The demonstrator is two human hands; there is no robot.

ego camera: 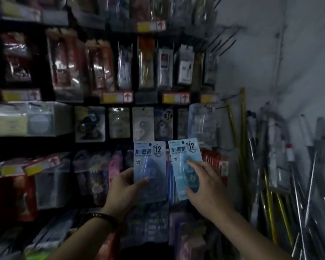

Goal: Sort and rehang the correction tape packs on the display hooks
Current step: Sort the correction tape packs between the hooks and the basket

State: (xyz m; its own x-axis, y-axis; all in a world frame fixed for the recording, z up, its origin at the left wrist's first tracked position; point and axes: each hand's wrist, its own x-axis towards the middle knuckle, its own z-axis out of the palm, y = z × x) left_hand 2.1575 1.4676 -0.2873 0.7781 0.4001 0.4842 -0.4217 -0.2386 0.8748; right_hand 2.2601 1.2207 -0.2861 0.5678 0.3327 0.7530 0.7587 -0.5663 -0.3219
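The single view comes from a wide-angle camera on the person's head, facing forward and a little downward at a shop display rack (83,105) close in front. Both forearms enter from the bottom edge. The left hand (124,188) and right hand (206,186) hold the darker blue correction tape pack (150,162) and the lighter blue correction tape pack (184,160) just below frame centre. A grey wall (289,53) with leaning poles (242,128) fills the right side, lines bowing toward the edges

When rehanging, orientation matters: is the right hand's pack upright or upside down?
Upright: the light blue correction tape pack held by the right hand has its header topmost.
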